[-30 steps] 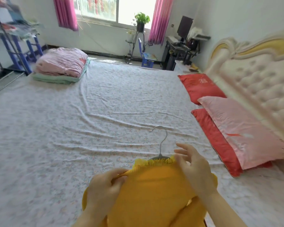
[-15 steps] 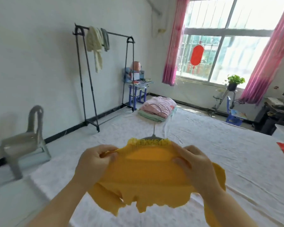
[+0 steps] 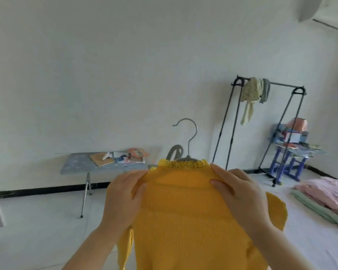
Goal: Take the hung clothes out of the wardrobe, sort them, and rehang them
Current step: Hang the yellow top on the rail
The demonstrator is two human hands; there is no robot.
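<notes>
A yellow knitted top (image 3: 185, 215) with a frilled neck hangs on a grey hanger (image 3: 189, 137), whose metal hook rises above the neckline. My left hand (image 3: 123, 197) grips the top's left shoulder, and my right hand (image 3: 240, 195) grips the right shoulder. I hold the garment up in front of me. To the right, by the wall, stands a black clothes rack (image 3: 261, 129). A pale yellow garment (image 3: 250, 98) and a grey one (image 3: 264, 90) hang over its top rail.
A small blue folding table (image 3: 76, 166) with books stands at the left by the wall, a grey chair back (image 3: 175, 152) behind the hanger. A blue stool stack with boxes (image 3: 289, 151) sits right of the rack. Folded pink and green bedding (image 3: 326, 197) lies on the bed.
I have turned left from the bed and window toward the wall and rack, raising the top with me. Both hands keep hold of its shoulders.
</notes>
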